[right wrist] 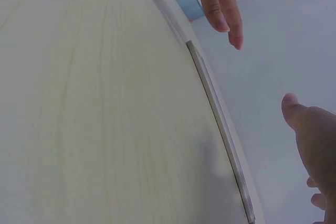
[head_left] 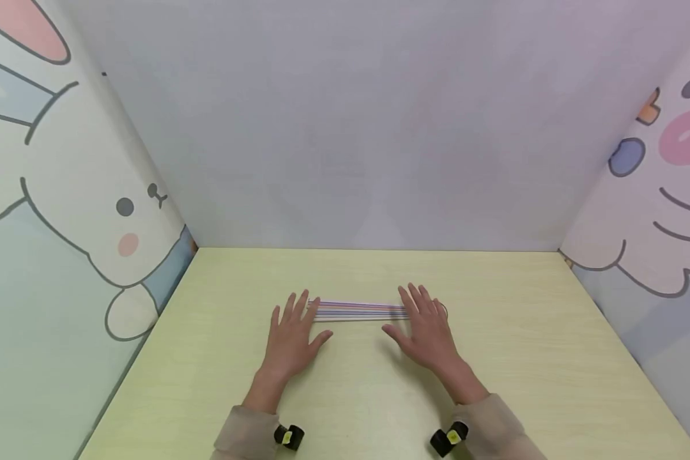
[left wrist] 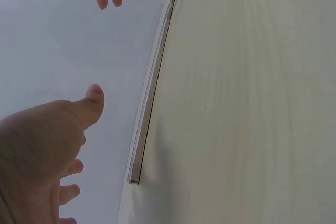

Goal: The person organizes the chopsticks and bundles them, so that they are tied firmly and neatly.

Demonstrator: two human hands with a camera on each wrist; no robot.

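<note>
We see a pale yellow-green table (head_left: 494,358) with a faint wood grain, closed in at its back and both sides by upright panels. A flat bundle of thin pastel-coloured straws (head_left: 359,310) lies directly on it near the middle, running left to right, side by side in a single layer. In the wrist views the bundle (left wrist: 152,85) shows as a thin strip lying flush on the tabletop, its end cut square.
</note>
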